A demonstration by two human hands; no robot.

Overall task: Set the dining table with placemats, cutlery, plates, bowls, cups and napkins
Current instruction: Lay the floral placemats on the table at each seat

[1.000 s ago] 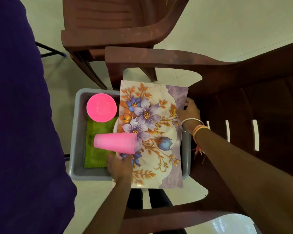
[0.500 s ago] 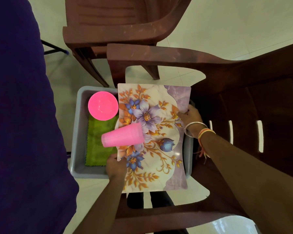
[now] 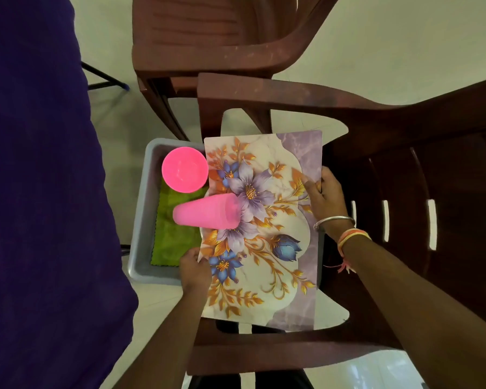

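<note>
While the person bends over the grey tub (image 3: 141, 220), both hands hold a flowered placemat (image 3: 267, 175) flat above its right half, hiding that side. The left hand (image 3: 194, 269) grips the mat's edge above the tub's near side, fingers curled round it and pinching it. The right hand (image 3: 324, 197) has the opposite edge, out past the tub's right wall, thumb pressed on top; the other fingers are mostly hidden behind the mat, so I cannot tell how they lie. A silver bangle and coloured threads sit on that wrist.

1 pink cup (image 3: 206, 216) lies on its side across the mat's left edge, narrow base pointing out over the tub's middle. Down in the tub, a pink bowl (image 3: 184, 169) sits in the far left corner, and a green napkin (image 3: 174, 237) covers the floor beside it. The tub sits between the arms of a brown plastic chair (image 3: 404, 164); a 2nd chair (image 3: 208, 51) stands beyond it. Purple fabric (image 3: 40, 192) hangs to the tub's left.
</note>
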